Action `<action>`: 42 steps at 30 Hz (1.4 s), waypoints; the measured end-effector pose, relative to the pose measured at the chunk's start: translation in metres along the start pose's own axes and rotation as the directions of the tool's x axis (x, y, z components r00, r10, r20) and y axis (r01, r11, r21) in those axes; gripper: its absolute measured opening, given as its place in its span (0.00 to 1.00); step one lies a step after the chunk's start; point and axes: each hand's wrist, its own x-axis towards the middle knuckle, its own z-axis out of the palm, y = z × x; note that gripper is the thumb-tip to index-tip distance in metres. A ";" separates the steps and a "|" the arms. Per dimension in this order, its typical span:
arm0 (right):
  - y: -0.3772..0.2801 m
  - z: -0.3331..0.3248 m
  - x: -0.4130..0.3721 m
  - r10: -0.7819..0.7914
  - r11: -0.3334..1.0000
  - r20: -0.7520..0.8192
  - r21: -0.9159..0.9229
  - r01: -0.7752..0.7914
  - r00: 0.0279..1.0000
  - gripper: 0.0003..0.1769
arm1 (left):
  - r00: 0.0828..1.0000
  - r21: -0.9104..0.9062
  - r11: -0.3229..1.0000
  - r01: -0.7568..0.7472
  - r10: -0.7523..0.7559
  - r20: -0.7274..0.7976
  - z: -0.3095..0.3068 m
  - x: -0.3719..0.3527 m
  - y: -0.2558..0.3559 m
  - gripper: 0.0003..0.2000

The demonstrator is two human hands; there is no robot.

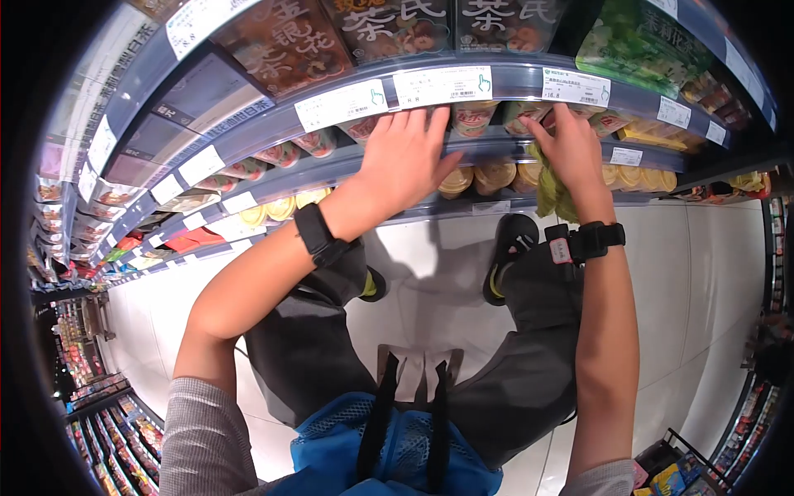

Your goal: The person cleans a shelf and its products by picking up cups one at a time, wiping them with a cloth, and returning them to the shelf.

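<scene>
My left hand (407,161) reaches to the shelf with its fingers stretched and its thumb apart. Its fingertips pass under the price-label strip, close to the cans (361,130), and nothing shows in its grasp. A yellow-green cloth (552,188) hangs from my right hand (575,153), bunched against the palm. The thumb and index finger of that hand are up at a green and red can (523,116), also beneath the label strip. Between my hands another can (473,120) stands in the same row. The right fingertips are partly hidden by the shelf edge.
Boxed teas (393,35) fill the shelf above, behind price labels (442,87). Yellow-lidded jars (496,178) line the lower shelf. My shoes (511,256) rest on the tiled floor (426,318). More stocked shelves (116,446) stand behind me at the left.
</scene>
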 end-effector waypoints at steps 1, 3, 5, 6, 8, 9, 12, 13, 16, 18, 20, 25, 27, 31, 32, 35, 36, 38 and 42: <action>-0.001 0.001 -0.001 -0.034 0.999 -0.011 0.004 0.034 0.999 0.21 | 0.998 0.025 0.998 -0.054 0.055 -0.043 -0.002 -0.005 -0.007 0.23; -0.003 0.003 -0.004 -0.062 0.998 -0.034 0.019 0.062 0.998 0.21 | 0.991 0.060 0.998 0.017 -0.025 0.130 -0.010 -0.010 -0.016 0.23; -0.005 0.005 -0.005 -0.080 0.996 -0.045 0.030 0.082 0.996 0.21 | 0.864 0.125 0.972 0.198 -0.234 0.447 -0.016 -0.002 -0.022 0.24; -0.005 0.005 -0.005 -0.081 0.996 -0.048 0.037 0.082 0.996 0.21 | 0.863 0.132 0.972 0.195 -0.234 0.447 -0.015 0.002 -0.026 0.24; -0.006 0.006 -0.006 -0.093 0.995 -0.061 0.029 0.095 0.994 0.21 | 0.759 0.047 0.926 0.374 -0.335 0.558 -0.011 0.008 -0.034 0.25; -0.003 0.007 -0.004 -0.093 0.995 -0.063 0.036 0.095 0.994 0.21 | 0.866 -0.056 0.944 0.324 -0.273 0.419 -0.008 0.007 -0.036 0.24; 0.004 0.009 0.000 -0.086 0.993 -0.066 0.072 0.091 0.994 0.21 | 0.900 -0.108 0.951 0.290 -0.232 0.369 0.003 0.009 -0.041 0.22; 0.005 0.008 -0.001 -0.074 0.996 -0.051 0.044 0.076 0.996 0.21 | 0.900 -0.109 0.952 0.287 -0.228 0.372 0.005 0.008 -0.043 0.22; 0.010 0.008 0.001 -0.055 0.998 -0.031 0.010 0.055 0.998 0.22 | 0.900 -0.122 0.947 0.296 -0.234 0.369 0.005 0.008 -0.048 0.21; 0.013 0.009 0.002 -0.049 0.999 -0.022 0.007 0.049 0.999 0.22 | 0.890 -0.096 0.960 0.265 -0.204 0.407 0.004 0.008 -0.050 0.20; 0.014 0.009 0.004 -0.028 1.000 -0.019 0.004 0.029 0.999 0.22 | 0.896 -0.122 0.959 0.256 -0.188 0.403 0.007 0.006 -0.052 0.19; 0.007 0.004 -0.002 -0.064 0.998 0.011 -0.013 0.064 0.998 0.21 | 0.887 -0.147 0.940 0.308 -0.228 0.403 -0.009 0.006 -0.042 0.19; 0.004 0.002 -0.004 -0.071 0.997 0.022 0.009 0.071 0.997 0.21 | 0.891 -0.006 0.955 0.295 -0.273 0.361 -0.009 -0.003 -0.046 0.19; 0.001 -0.005 -0.009 -0.099 0.994 -0.026 0.049 0.100 0.995 0.20 | 0.896 -0.085 0.943 0.323 -0.276 0.347 -0.008 -0.023 -0.070 0.18; -0.001 -0.006 -0.010 -0.073 0.996 0.006 0.052 0.073 0.997 0.21 | 0.896 -0.079 0.943 0.324 -0.279 0.347 -0.004 -0.026 -0.076 0.18; 0.000 -0.003 -0.009 -0.122 0.989 -0.031 0.078 0.124 0.992 0.21 | 0.915 -0.124 0.952 0.280 -0.226 0.334 -0.004 -0.029 -0.090 0.17; -0.002 -0.003 -0.009 -0.125 0.989 -0.033 0.080 0.127 0.992 0.21 | 0.915 -0.119 0.952 0.280 -0.228 0.333 -0.003 -0.032 -0.095 0.17; -0.002 -0.005 -0.009 -0.103 0.992 -0.005 0.075 0.103 0.995 0.20 | 0.892 -0.145 0.951 0.273 -0.194 0.409 0.000 -0.038 -0.103 0.16; -0.004 -0.007 -0.007 -0.083 0.992 0.024 0.093 0.081 0.996 0.20 | 0.908 -0.174 0.955 0.240 -0.158 0.389 -0.005 -0.040 -0.102 0.16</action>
